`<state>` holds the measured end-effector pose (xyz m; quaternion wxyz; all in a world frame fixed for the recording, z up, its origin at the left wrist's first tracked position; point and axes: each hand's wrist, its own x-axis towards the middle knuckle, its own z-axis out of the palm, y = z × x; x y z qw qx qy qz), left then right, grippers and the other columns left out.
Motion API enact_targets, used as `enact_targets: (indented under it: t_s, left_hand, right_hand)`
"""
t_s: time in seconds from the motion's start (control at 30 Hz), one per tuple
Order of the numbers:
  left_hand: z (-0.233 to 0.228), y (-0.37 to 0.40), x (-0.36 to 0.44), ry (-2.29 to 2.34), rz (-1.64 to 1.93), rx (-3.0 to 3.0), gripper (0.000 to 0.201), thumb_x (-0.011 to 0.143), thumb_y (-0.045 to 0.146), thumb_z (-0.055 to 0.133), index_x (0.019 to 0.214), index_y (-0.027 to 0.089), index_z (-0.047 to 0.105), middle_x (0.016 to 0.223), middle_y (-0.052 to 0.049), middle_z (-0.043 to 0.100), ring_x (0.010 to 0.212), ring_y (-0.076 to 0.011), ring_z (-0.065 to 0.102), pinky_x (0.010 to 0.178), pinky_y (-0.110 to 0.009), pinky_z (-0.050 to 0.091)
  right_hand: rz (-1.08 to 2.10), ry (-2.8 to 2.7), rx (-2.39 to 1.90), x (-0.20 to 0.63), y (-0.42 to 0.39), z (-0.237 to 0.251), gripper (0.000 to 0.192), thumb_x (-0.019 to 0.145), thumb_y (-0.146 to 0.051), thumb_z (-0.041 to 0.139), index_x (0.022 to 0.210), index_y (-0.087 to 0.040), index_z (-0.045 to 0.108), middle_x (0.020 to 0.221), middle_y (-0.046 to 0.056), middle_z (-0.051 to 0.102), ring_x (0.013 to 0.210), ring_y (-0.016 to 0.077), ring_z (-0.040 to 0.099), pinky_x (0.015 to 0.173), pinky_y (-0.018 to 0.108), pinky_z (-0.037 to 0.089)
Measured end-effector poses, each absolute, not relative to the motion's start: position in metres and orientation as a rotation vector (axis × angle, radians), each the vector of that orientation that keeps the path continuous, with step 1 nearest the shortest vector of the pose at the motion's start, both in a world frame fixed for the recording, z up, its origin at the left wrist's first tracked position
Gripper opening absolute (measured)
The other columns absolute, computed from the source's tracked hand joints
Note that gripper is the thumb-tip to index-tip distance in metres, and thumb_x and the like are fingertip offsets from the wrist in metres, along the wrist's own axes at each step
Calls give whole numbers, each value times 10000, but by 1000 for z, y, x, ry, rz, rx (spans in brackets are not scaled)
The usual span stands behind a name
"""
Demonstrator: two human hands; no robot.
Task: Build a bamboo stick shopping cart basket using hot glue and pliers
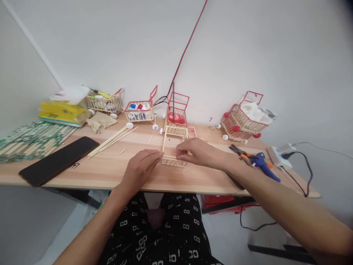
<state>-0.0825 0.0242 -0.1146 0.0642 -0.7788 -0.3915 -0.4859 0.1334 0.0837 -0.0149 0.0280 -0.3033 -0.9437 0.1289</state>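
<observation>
Both hands rested on the wooden worktop (pixel 116 167) at a small ladder-like stick frame (pixel 173 161) lying flat near the front edge; the left hand (pixel 140 167) lay palm down, fingers loosely curled, its fingertips touching the frame's left end; the right hand (pixel 200 151) pinched the frame's upper rail between thumb and fingers. Just behind stood a larger stick frame (pixel 176 133); further back, small stick carts (pixel 139 110) lined the wall. A dark phone (pixel 59 160) lay to the left, loose sticks (pixel 111 141) beside it; a blue glue gun (pixel 263 163) and pliers (pixel 241 151) lay to the right.
</observation>
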Motion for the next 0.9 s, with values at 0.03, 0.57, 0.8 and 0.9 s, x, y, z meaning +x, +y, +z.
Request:
enact_targets:
  t_s: [0.03,0.57,0.8,0.9]
  left_hand:
    - [-114,24,-82,-1196,-1474,-2332,169,899,161,566,1026,151,678,967,-78,736,897,-177,679,811,-306,550]
    - [-117,25,-84,-1182,-1466,-2320,175,896,169,572,1020,171,694,941,-60,750,848,-171,688,769,-290,544]
    - [-116,25,-84,-1190,-1470,-2335,183,905,183,557,1020,189,700,944,-56,752,848,-172,693,761,-298,551]
    - [-115,24,-83,-1191,-1465,-2343,186,908,185,552,1021,188,700,943,-56,754,848,-173,695,758,-299,550]
  right_hand:
    - [392,-2914,-938,133,84,-15,130,844,-107,590,737,-159,642,716,21,650,677,129,548,634,244,365]
    - [421,-2936,-830,133,91,-17,175,882,-133,522,724,-165,590,707,3,593,670,116,505,630,235,336]
    - [435,-2939,-840,133,91,-16,172,881,-133,526,728,-162,600,693,-4,584,655,109,498,624,233,333]
    - [462,-2939,-845,133,91,-15,174,879,-131,528,728,-160,608,682,-8,578,645,105,497,620,232,336]
